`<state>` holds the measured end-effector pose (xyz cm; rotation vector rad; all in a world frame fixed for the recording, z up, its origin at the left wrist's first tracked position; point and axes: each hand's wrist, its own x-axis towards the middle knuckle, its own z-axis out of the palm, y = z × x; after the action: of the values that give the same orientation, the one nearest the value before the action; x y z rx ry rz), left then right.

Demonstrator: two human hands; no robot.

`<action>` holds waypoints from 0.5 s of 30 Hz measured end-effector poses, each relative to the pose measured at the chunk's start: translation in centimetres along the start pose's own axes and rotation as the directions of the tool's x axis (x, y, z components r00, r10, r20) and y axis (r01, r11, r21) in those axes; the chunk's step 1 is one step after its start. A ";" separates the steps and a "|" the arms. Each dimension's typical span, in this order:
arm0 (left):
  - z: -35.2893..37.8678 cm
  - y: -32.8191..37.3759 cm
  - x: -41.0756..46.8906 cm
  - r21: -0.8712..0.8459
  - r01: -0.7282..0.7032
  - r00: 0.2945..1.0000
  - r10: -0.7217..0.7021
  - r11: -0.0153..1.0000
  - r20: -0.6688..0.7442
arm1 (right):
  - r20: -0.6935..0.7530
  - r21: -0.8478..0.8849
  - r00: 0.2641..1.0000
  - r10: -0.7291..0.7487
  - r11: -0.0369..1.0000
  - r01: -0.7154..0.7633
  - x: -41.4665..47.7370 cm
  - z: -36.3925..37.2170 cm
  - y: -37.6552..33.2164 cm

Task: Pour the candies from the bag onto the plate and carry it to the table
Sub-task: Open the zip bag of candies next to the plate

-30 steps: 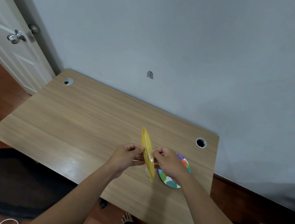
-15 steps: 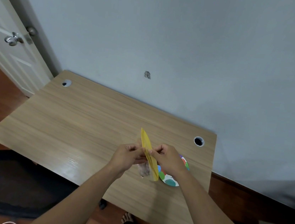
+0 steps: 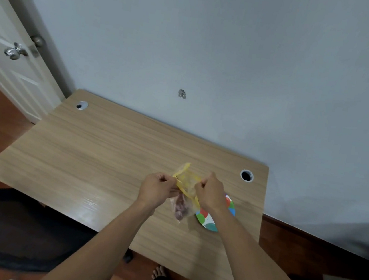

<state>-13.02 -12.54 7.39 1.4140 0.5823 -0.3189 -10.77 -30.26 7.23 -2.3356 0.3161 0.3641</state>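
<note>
Bag: clear plastic zip bag with yellow top, pinkish candies inside.
Left hand: my fingers pinch one lip.
Right hand: pinches other lip, mouth parted.
Plate: white dotted paper plate on wooden desk, just beside.

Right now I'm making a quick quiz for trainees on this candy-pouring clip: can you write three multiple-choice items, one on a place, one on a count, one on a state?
1. Where is the plate?
A. On the desk, partly hidden under the right hand
B. On the floor
C. Leaning against the door

2. How many round cable holes does the desk top show?
A. None
B. Two
C. Four

3. What state is the bag in?
A. Lying flat on the desk
B. Emptied over the plate
C. Held up, its yellow top pulled apart by the left hand and the right hand

Answers: 1 A, its dotted rim shows beside the right wrist. 2 B, one near each back corner. 3 C, each hand pinches one side and the contents sit in the bottom.
</note>
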 end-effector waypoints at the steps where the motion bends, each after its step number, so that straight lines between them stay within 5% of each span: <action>1: -0.5 0.4 -0.1 0.004 0.001 1.000 -0.001 1.000 -0.002 | -0.018 -0.012 0.999 0.029 0.999 -0.029 0.4 -0.6 0.7; 8: -3.6 2.0 -0.9 0.313 0.148 0.985 -0.169 0.938 0.042 | -0.017 -0.056 0.992 -0.124 0.991 0.123 1.5 -3.2 2.9; 15: -4.5 1.3 -1.3 0.517 0.151 0.882 -0.351 0.842 0.315 | 0.038 -0.058 0.955 -0.295 0.953 0.297 0.9 -5.0 2.6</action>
<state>-14.26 -8.07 8.93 1.6825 0.3609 -1.0065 -9.94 -35.72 8.71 -2.3911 -0.0625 0.2630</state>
